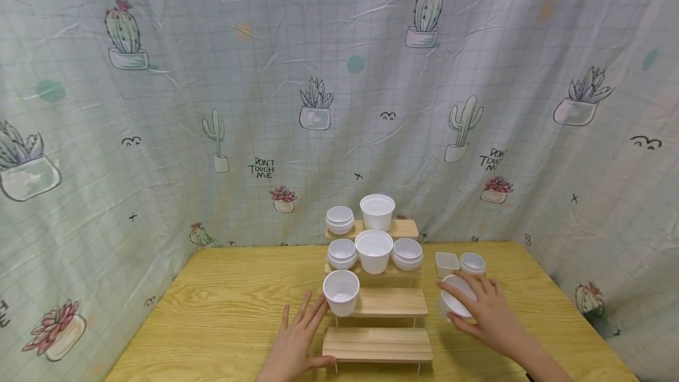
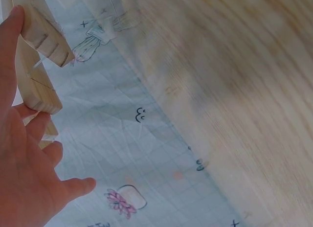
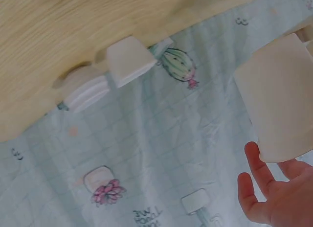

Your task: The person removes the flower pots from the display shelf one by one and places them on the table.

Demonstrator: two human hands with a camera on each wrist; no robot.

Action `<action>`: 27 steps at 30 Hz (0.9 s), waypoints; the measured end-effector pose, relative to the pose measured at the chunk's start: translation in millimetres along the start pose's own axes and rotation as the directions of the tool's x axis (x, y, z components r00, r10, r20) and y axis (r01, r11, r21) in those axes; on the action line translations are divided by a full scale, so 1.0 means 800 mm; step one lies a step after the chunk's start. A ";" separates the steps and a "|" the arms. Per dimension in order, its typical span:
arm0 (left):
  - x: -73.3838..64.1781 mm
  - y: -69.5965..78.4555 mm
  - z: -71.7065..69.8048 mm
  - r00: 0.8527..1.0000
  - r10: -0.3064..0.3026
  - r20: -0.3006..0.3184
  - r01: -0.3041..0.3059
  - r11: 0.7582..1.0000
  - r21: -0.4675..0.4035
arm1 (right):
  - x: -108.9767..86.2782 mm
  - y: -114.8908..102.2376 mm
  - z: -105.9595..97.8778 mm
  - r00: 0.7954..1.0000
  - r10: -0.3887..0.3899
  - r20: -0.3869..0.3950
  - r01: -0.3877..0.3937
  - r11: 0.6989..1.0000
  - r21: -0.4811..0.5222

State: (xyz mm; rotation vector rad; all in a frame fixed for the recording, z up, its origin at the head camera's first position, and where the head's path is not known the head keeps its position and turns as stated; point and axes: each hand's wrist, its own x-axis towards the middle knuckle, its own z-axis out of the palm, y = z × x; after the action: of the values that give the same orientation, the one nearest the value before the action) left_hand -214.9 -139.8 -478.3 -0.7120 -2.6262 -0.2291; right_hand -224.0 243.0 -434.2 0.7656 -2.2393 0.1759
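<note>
My right hand (image 1: 490,316) holds a tall white plastic cup (image 3: 279,100) by its rim, to the right of a stepped wooden rack (image 1: 376,343). The cup is off the rack, tilted in the right wrist view. At the rack's left side my left hand (image 1: 297,343) has its fingers spread, the thumb at the lowest shelf. Its fingertips are right by another tall white cup (image 1: 341,292), which stands at the left end of the shelf above. In the left wrist view, fingers (image 2: 41,124) of this hand lie against the wooden shelf ends (image 2: 41,97).
Two tall cups (image 1: 377,212) and several low round jars (image 1: 406,253) stand on the upper shelves. A square white container (image 1: 447,264) and a round jar (image 1: 472,263) sit on the table (image 1: 239,293) at right. A cactus-print curtain (image 1: 254,105) surrounds the table.
</note>
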 end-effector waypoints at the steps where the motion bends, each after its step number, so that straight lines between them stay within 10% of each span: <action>1: 0.000 0.000 0.000 1.000 -0.001 0.002 0.001 1.000 0.001 | -0.002 0.003 0.001 1.000 0.007 -0.001 -0.007 1.000 -0.001; 27: 0.000 -0.001 -0.002 0.999 -0.006 0.032 0.006 1.000 0.002 | -0.058 0.115 0.035 0.982 0.187 0.022 -0.183 0.976 -0.121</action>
State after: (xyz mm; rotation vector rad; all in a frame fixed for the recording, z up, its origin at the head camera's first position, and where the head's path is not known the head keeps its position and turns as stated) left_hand -214.9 -140.5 -476.8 -0.7133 -2.6589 -0.2190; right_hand -269.0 330.2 -477.1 0.4998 -2.3291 0.1192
